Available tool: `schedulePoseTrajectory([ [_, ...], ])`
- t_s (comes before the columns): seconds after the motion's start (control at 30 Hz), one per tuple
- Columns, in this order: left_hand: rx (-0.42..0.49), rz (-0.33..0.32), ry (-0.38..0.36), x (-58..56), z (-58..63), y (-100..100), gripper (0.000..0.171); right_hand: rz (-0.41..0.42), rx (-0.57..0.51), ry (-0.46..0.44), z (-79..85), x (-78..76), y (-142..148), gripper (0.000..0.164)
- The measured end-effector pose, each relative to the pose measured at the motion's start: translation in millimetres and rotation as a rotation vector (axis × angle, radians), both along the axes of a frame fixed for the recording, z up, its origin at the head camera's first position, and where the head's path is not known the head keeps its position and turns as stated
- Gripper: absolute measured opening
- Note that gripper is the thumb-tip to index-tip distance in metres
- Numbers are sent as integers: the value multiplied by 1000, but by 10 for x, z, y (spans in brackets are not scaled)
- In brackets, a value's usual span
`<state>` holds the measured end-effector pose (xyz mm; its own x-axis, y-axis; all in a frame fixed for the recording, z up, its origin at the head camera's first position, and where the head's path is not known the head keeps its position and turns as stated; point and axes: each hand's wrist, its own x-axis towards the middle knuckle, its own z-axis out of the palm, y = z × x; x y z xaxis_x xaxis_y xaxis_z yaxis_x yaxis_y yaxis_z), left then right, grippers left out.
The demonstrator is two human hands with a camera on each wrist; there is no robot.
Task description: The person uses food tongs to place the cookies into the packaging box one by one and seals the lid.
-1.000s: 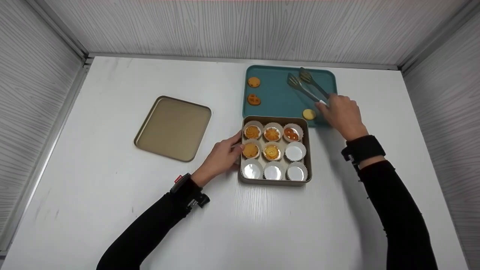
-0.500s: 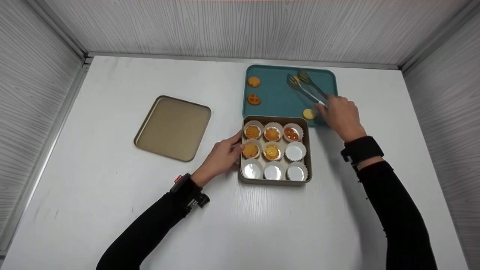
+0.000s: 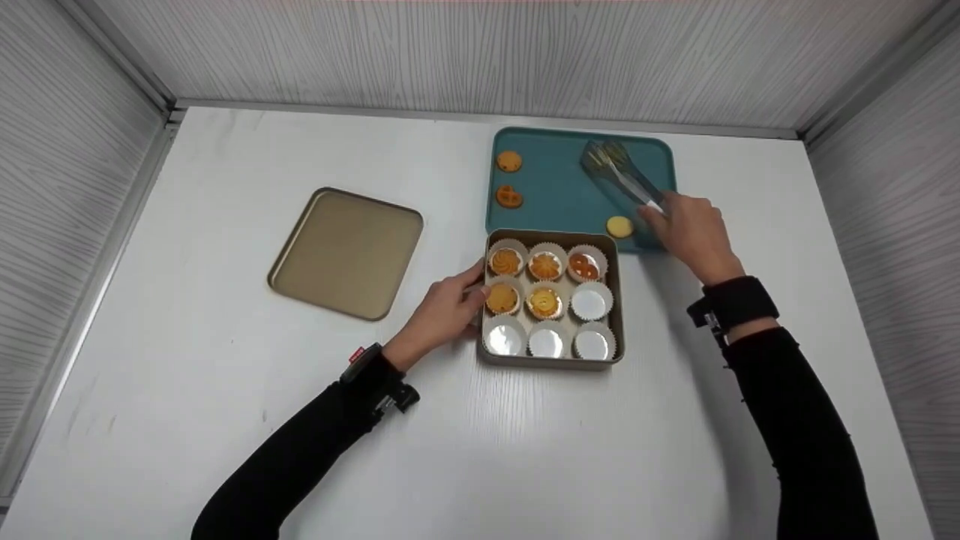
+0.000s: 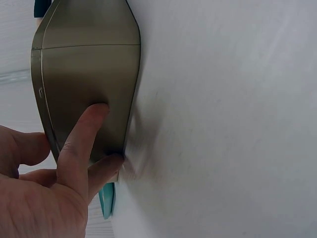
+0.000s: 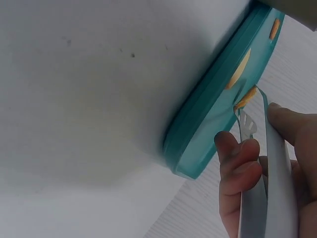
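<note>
In the head view, my right hand (image 3: 694, 232) grips a pair of metal tongs (image 3: 637, 184) over the teal tray (image 3: 555, 184). Their tips have come together, and the right wrist view shows an orange-brown cookie (image 5: 246, 97) between them. My left hand (image 3: 442, 311) holds the left side of a square gold tin (image 3: 551, 362), thumb at the rim and fingers against the outer wall (image 4: 89, 74). Inside the tin stand rows of white paper cups; several hold cookies, such as a yellow one (image 3: 544, 303), while the right-middle cup (image 3: 591, 301) and the front row hold none.
On the tray lie a round cookie (image 3: 509, 161), a pretzel-shaped cookie (image 3: 509, 196) and a pale yellow round cookie (image 3: 619, 227). A gold lid (image 3: 346, 255) rests on the white table to the left. Grey wood-grain panels (image 3: 480, 60) wall the table's back and sides.
The tongs' arms were apart, with a cookie showing between the tips half a second ago; now they have closed together. My right hand has shifted slightly right. The left hand stays at the tin.
</note>
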<state>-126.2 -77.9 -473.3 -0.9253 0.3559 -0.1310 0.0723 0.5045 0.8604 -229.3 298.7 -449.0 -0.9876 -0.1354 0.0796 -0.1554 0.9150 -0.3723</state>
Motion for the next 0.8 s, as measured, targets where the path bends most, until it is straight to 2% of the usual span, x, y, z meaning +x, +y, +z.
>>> schedulePoseTrajectory([
  [0.2,8,4,-2,-3,-6,-6,55,11,-26,-15,37,89,57,46],
  [0.4,9,-2,3,0,2,-2,55,47,-58,-5,89,319,179,58],
  [0.6,21,6,3,-2,11,-8,55,110,-55,49,133,561,281,51],
  [0.8,17,2,-2,8,-5,-2,55,147,-76,65,193,733,312,47],
])
